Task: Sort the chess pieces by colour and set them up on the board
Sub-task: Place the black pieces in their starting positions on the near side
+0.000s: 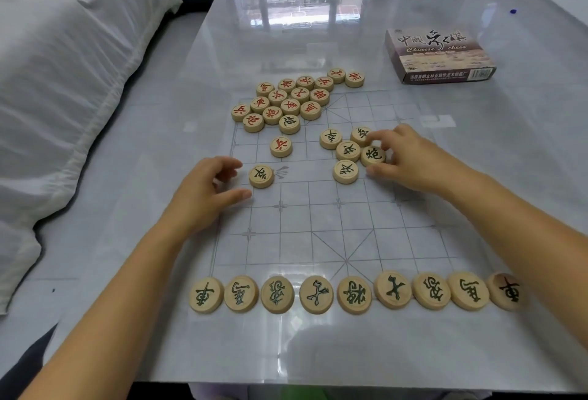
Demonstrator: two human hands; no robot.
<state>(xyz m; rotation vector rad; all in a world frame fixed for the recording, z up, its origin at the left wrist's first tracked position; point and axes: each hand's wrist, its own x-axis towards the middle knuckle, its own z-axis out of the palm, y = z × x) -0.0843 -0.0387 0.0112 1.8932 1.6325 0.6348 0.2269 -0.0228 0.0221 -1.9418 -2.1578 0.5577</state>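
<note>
A thin printed board sheet [318, 228] lies on the table. Several green-black pieces stand in a row [353, 294] along its near edge. A cluster of red pieces [288, 100] sits at the far left, with one black piece [289, 124] at its near edge. A lone red piece [281, 146] lies below the cluster. My left hand [203, 196] rests with loosely curved fingers just left of a black soldier piece [261, 176], not touching it. My right hand [410, 161] pinches a black cannon piece [371, 155] among three or more black soldiers [345, 171].
A Chinese chess box [440, 56] lies at the far right on the glossy grey table [318, 352]. A white quilt [63, 81] covers the bed along the table's left side. A small blue dot [512, 11] marks the far right of the table.
</note>
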